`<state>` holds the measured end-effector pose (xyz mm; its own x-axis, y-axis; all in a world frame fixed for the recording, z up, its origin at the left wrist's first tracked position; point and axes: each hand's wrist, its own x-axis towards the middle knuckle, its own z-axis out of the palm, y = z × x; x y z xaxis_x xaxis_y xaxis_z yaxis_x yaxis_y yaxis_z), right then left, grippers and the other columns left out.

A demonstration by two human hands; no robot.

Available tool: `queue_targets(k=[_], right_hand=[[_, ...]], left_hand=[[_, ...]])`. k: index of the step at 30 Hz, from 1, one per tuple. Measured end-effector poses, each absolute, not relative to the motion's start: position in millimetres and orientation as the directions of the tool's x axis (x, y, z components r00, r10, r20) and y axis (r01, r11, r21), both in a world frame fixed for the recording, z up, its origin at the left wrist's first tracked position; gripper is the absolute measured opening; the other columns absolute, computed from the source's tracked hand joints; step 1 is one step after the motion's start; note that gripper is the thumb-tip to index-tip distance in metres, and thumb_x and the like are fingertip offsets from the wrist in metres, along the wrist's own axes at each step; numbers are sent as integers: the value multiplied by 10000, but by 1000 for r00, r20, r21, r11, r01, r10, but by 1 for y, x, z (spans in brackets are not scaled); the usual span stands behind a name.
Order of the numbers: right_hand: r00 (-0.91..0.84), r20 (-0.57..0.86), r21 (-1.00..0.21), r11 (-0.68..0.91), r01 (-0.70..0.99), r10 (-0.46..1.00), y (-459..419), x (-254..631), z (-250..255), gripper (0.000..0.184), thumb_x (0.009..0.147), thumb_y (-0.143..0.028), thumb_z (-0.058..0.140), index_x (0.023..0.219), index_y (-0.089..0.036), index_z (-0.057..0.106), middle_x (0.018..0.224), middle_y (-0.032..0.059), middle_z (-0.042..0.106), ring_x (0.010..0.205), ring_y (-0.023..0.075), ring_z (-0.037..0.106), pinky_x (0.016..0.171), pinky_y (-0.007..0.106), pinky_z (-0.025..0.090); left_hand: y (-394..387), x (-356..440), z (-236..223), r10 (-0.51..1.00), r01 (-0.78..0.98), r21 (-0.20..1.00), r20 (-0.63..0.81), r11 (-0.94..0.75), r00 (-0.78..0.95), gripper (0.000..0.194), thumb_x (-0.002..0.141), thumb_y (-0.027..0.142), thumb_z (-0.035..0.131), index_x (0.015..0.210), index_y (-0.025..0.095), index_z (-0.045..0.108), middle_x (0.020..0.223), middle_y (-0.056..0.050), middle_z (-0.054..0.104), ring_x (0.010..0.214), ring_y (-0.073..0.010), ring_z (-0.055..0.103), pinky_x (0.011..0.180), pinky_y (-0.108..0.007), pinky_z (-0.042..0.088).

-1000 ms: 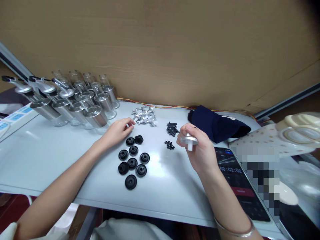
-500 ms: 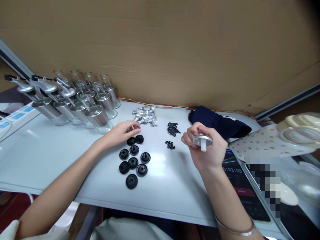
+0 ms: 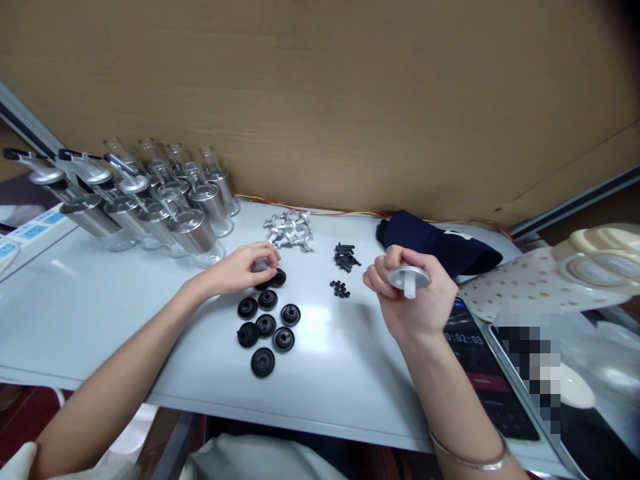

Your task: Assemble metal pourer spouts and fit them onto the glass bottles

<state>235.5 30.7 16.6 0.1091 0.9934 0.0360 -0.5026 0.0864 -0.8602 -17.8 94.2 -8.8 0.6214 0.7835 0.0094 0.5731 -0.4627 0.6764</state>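
My right hand [image 3: 413, 293] is closed around a silver pourer spout [image 3: 400, 275]. Its round disc and short white tube [image 3: 410, 287] point towards me, while the rest is hidden in the fingers. Over the far end of a group of black round stoppers [image 3: 284, 339] reaches my left hand [image 3: 247, 265]. Its thumb and fingers are curved but apart, just above two stoppers; one is partly covered by the hand, and the other [image 3: 279, 278] shows beside the thumb. Beyond that hand lies a pile of silver pourer spouts [image 3: 291, 231].
Glass bottles with metal sleeves [image 3: 193, 233] crowd the left; several carry pourers. Small black tubes [image 3: 345, 257] and tiny black rings [image 3: 341, 289] lie mid-table. To the right are a navy cloth item [image 3: 425, 243], a phone showing a timer [image 3: 485, 373] and a dotted bag [image 3: 520, 280].
My left hand has lowered slightly over the far stoppers, and its thumb has come down beside one. The spout in my right hand has tilted slightly.
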Motion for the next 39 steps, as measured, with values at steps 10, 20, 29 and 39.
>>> queue_targets(k=[10,20,29,39], right_hand=[[182,-65,-912,15,-409,981,34,227,12,356,749,-345,665,558,-197,404,502,-82,300,426,58,265,431,204,275],[-95,10,-990,-3,-138,995,35,225,-2,352,732,-505,740,763,-189,587,622,-30,581,561,99,534,567,236,443],[-207,53,-998,48,-30,977,32,222,2,308,783,-492,696,818,-204,590,686,-9,623,644,138,591,662,291,494],[-213,154,-988,146,-51,965,30,222,2,274,790,-444,717,873,-212,596,789,4,628,722,143,598,692,281,481]], left_hand=[[89,-8,-8,812,305,877,148,-372,565,111,801,265,627,798,154,623,1046,-75,623,882,-157,600,777,-286,485],[77,5,-10,863,146,954,162,-260,479,189,768,205,662,932,164,576,922,-31,634,788,-120,625,751,-259,515],[63,17,-3,862,148,930,241,-337,445,223,773,265,702,954,139,666,905,-59,684,764,-137,636,733,-260,531],[58,17,1,865,94,946,239,-309,441,243,763,230,706,973,120,655,880,-72,708,745,-145,666,724,-263,551]])
